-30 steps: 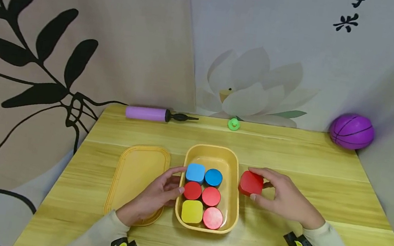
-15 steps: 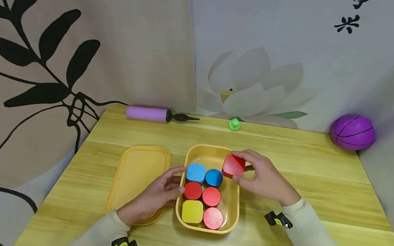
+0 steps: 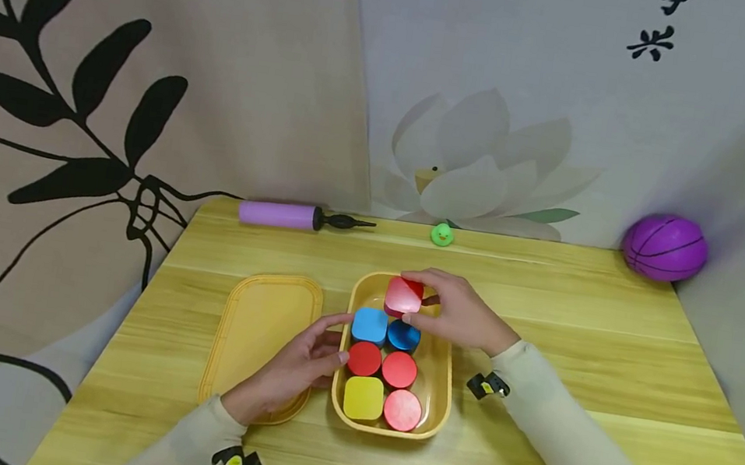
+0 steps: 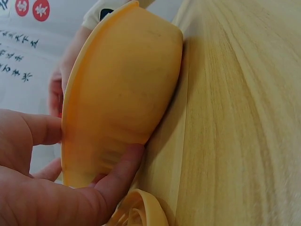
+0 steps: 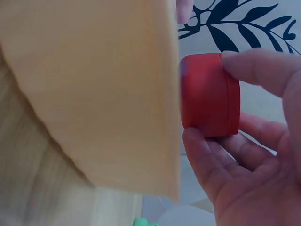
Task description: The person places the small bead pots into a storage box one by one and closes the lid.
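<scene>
A yellow plastic box (image 3: pixel 430 397) stands lidless on the table. Inside are a light-blue rounded-square piece (image 3: pixel 370 326), a blue round one (image 3: pixel 404 336), a yellow square one (image 3: pixel 363 399) and several red and pink round ones (image 3: pixel 399 370). My right hand (image 3: pixel 457 312) pinches a red rounded-square block (image 3: pixel 403 296) over the box's far end; a seam runs round the block in the right wrist view. My left hand (image 3: pixel 298 364) grips the box's left wall, one digit over the rim and another against the outer wall (image 4: pixel 127 84).
The yellow lid (image 3: pixel 261 328) lies left of the box, partly under my left arm. Along the table's back edge are a purple hand pump (image 3: pixel 279 215), a small green duck (image 3: pixel 442 235) and a purple ball (image 3: pixel 665 247). A wall rises behind.
My right hand has carried the red block leftward from beside the box, across its right rim, to above the far end. My left hand has stayed at the left wall.
</scene>
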`<state>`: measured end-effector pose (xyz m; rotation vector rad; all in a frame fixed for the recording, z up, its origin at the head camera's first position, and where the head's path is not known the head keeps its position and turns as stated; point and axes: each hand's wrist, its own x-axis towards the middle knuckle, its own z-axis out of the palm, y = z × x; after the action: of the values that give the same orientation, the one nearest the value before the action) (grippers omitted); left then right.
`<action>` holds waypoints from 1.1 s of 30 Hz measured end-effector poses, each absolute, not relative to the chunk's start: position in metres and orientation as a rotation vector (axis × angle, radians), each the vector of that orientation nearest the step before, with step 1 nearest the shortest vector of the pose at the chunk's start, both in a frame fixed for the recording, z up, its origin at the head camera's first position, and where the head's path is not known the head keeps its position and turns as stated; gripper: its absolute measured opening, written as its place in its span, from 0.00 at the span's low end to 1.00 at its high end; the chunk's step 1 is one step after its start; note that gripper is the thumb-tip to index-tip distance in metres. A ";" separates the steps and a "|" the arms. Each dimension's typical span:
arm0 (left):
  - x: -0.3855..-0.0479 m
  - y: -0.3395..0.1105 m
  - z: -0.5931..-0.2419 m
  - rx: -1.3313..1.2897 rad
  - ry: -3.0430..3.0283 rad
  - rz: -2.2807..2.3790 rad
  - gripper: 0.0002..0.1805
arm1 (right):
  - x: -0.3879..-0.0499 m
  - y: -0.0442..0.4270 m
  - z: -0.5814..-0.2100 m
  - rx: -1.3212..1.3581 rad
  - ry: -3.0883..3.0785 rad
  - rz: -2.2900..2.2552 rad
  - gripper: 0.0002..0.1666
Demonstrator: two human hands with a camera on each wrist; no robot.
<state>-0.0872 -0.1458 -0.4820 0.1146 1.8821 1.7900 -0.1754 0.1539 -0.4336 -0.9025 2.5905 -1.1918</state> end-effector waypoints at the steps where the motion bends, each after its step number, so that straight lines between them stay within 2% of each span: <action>1: -0.087 -0.146 -0.482 0.111 1.882 1.789 0.35 | -0.177 0.151 -0.435 -0.907 2.590 -1.185 0.37; 33: -0.088 -0.148 -0.485 0.114 1.870 1.787 0.35 | -0.185 0.119 -0.457 -0.780 2.795 -0.965 0.35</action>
<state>-0.0882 -0.1475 -0.4851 0.1137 1.8700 1.7870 -0.1850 0.1186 -0.4572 -0.7798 2.7953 -0.9650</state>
